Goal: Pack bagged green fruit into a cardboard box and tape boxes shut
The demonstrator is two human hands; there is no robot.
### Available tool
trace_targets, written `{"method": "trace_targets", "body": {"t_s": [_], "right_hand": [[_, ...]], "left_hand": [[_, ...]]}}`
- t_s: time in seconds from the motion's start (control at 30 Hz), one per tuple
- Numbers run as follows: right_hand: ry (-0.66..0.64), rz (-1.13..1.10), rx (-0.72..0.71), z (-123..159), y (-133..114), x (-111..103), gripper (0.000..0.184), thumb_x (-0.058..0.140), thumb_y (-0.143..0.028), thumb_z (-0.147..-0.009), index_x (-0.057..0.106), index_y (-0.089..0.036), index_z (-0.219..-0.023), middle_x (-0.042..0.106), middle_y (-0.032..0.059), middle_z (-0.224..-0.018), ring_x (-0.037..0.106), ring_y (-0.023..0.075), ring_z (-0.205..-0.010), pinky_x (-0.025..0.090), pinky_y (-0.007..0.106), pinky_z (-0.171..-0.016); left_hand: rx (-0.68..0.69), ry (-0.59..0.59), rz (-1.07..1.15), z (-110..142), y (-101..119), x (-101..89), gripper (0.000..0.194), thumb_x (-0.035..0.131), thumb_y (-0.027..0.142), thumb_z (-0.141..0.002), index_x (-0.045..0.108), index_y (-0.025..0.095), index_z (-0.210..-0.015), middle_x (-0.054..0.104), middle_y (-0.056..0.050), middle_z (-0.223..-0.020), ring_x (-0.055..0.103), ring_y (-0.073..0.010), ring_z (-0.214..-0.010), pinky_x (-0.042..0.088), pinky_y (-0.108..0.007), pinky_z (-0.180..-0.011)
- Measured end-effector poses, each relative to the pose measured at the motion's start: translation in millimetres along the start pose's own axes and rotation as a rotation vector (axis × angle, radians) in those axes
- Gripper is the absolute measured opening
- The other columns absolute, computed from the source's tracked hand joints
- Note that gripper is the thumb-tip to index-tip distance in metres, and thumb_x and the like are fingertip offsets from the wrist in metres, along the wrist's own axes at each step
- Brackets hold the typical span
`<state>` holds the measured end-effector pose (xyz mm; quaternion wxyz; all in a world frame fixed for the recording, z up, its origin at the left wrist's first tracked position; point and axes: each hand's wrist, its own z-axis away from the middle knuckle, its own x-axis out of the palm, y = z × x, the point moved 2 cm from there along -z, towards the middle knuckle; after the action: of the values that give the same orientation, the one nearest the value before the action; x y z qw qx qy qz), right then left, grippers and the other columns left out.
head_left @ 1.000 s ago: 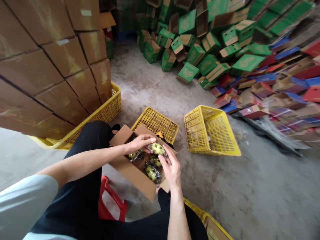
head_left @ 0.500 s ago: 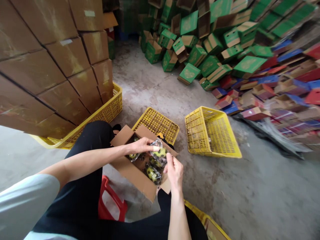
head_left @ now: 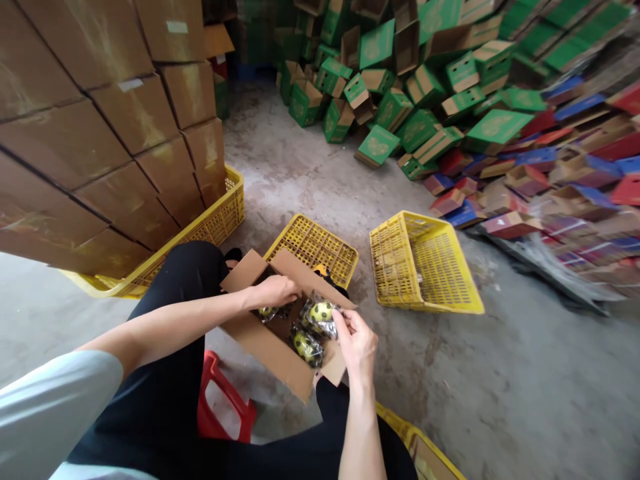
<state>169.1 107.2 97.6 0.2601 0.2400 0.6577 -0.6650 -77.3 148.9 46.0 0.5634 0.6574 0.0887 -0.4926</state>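
An open cardboard box (head_left: pixel 270 350) sits between my legs with its flaps spread. In it lie several yellow-green balls with dark spots, each in clear plastic wrapping. My right hand (head_left: pixel 357 340), at the box's right side, pinches the wrapping of one spotted ball (head_left: pixel 321 311). Just in front of that one, towards me, rests another wrapped ball (head_left: pixel 306 347). My left hand (head_left: pixel 279 292) reaches over the box's middle with its fingers curled down; what they hold, if anything, is hidden. Below its wrist, a further wrapped ball (head_left: pixel 267 312) shows in part.
A yellow crate (head_left: pixel 313 250) lies behind the box; another yellow crate (head_left: pixel 425 267) stands tilted to its right. Stacked cartons (head_left: pixel 100 147) rise at left in a long yellow crate (head_left: pixel 220 217). Loose green boxes (head_left: pixel 377 145) cover the back floor. A red stool (head_left: pixel 227 400) is beneath me.
My left hand has let go of the wrapped ball and moved left, lower over the box. The ball now rests lower in the box, its wrapping still in my right hand, which shifted slightly right.
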Motion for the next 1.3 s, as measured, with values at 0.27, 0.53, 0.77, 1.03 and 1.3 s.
{"method": "trace_targets", "body": {"t_s": [0.27, 0.53, 0.77, 1.03, 1.3], "right_hand": [[-0.061, 0.197, -0.122, 1, -9, 15, 0.039, 0.055, -0.055, -0.098, 0.068, -0.021, -0.112, 0.077, 0.0046, -0.078, 0.073, 0.0213, -0.069, 0.050, 0.029, -0.068], [-0.179, 0.288, -0.237, 5, -13, 21, 0.037, 0.046, -0.042, -0.102, 0.072, -0.024, -0.121, 0.079, 0.0046, -0.081, 0.073, 0.0206, -0.069, 0.049, 0.028, -0.071], [-0.245, 0.340, -0.198, 5, -9, 25, 0.036, 0.048, -0.043, -0.102, 0.071, -0.025, -0.123, 0.081, 0.0037, -0.083, 0.076, 0.0216, -0.073, 0.049, 0.027, -0.067], [-0.338, 0.319, -0.207, 8, -5, 35, 0.037, 0.057, -0.041, -0.100, 0.065, -0.028, -0.134, 0.081, 0.0050, -0.099, 0.077, 0.0239, -0.089, 0.054, 0.031, -0.075], [-0.137, 0.130, -0.280, 1, -11, 32, 0.050, 0.068, -0.054, -0.091, 0.070, -0.023, -0.130, 0.073, 0.0130, -0.121, 0.067, 0.0298, -0.119, 0.052, 0.043, -0.106]], "left_hand": [[0.022, -0.039, -0.355, 6, -6, 42.9, 0.045, 0.057, 0.011, -0.093, 0.063, 0.019, -0.137, 0.073, -0.015, -0.110, 0.068, -0.0256, -0.098, 0.044, -0.034, -0.084], [-0.060, -0.048, -0.410, 7, -7, 50.8, 0.036, 0.050, 0.017, -0.099, 0.069, 0.023, -0.130, 0.075, -0.014, -0.090, 0.069, -0.0234, -0.085, 0.039, -0.037, -0.085], [-0.173, -0.052, -0.350, 0, -8, 46.2, 0.019, 0.056, 0.010, -0.091, 0.070, 0.007, -0.104, 0.074, -0.017, -0.081, 0.074, -0.0274, -0.079, 0.051, -0.035, -0.075], [-0.134, -0.028, -0.330, 5, 0, 19.7, 0.011, 0.068, 0.024, -0.091, 0.071, 0.014, -0.092, 0.075, -0.015, -0.084, 0.074, -0.0277, -0.083, 0.051, -0.031, -0.073], [0.100, 0.269, 0.147, 15, 29, -28.9, 0.046, 0.049, 0.054, -0.103, 0.068, 0.018, -0.083, 0.068, -0.007, -0.077, 0.064, -0.0178, -0.074, 0.044, -0.025, -0.072]]}}
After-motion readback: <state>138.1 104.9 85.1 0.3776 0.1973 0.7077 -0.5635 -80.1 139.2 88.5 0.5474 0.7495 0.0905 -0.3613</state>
